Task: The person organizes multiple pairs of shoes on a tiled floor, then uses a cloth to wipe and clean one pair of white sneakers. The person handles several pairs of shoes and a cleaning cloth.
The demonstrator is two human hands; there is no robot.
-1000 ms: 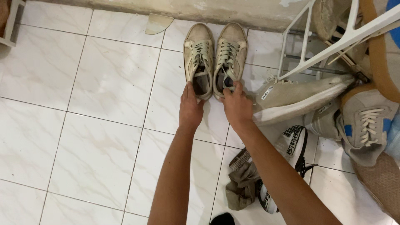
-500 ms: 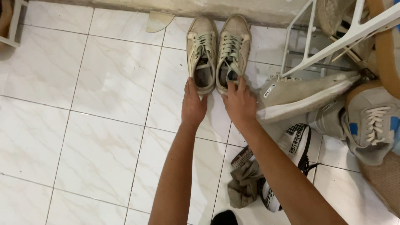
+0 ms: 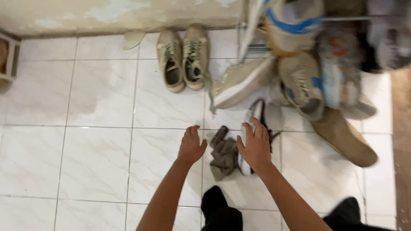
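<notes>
while the pair of beige sneakers [image 3: 183, 60] stands side by side against the wall, the right hand [image 3: 256, 146] hovers with fingers spread over a black-and-white sneaker [image 3: 250, 128] on the tiled floor [image 3: 85, 141]. the left hand [image 3: 191, 145], fingers loosely open, holds nothing beside a crumpled brown cloth [image 3: 223, 156].

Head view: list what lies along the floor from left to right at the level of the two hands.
Left hand → crumpled brown cloth → black-and-white shoe under the right hand → tan sole-up shoe.
</notes>
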